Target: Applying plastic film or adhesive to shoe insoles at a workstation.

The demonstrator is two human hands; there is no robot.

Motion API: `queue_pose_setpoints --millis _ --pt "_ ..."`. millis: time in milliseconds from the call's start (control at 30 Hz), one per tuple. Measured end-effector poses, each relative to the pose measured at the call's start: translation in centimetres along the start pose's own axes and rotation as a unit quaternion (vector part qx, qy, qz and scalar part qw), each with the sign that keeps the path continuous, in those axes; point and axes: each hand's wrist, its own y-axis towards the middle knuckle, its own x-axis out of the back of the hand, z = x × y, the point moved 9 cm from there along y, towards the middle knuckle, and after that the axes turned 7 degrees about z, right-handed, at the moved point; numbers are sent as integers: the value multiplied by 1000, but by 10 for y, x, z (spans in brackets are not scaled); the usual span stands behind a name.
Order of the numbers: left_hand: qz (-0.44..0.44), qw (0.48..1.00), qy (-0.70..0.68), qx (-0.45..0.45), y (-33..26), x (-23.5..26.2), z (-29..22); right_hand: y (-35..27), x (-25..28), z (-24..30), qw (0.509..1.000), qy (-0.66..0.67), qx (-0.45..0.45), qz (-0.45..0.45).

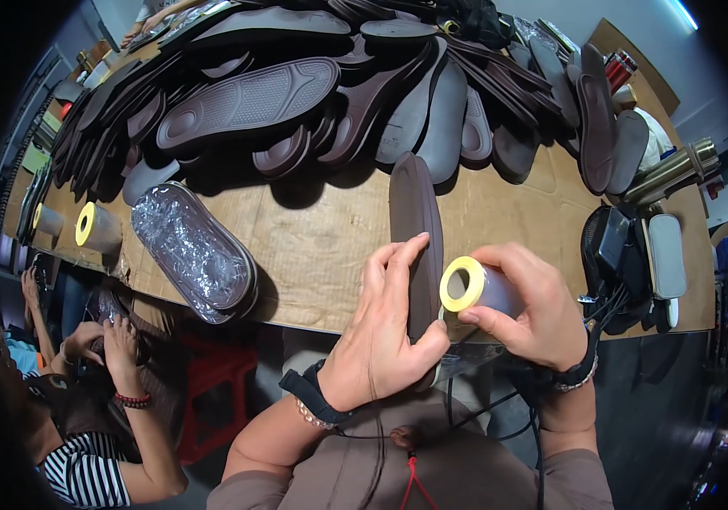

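In my left hand (381, 331) is a dark brown shoe insole (415, 200), held on edge and pointing away from me above the table's front edge. My right hand (538, 302) grips a roll of clear plastic film (500, 293) with a yellow core end, close beside the insole. A strip of film hangs below the roll near my left thumb. To the left, a stack of insoles wrapped in shiny film (194, 251) lies at the table's edge.
A large pile of brown and grey insoles (253, 102) covers the back of the cardboard-topped table (517, 212). More film rolls (99, 228) stand at left, near a co-worker's hands (121, 344). At right are a steel flask (678, 170), a black bag (606, 246) and a grey case (666, 255).
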Motion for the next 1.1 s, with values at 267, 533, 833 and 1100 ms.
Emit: queue_pose_setpoints --millis 267,533,833,1100 --pt "15 999 -18 37 1 -2 0 6 6 -3 990 -48 -8 -135" --pt "16 999 -12 35 0 -1 2 6 1 -1 988 -70 -12 -138" --pt "18 999 -18 33 1 -1 2 4 0 7 983 -111 -34 -140" --pt "6 999 -17 34 -1 -4 3 -1 -1 17 975 -148 -40 -160"
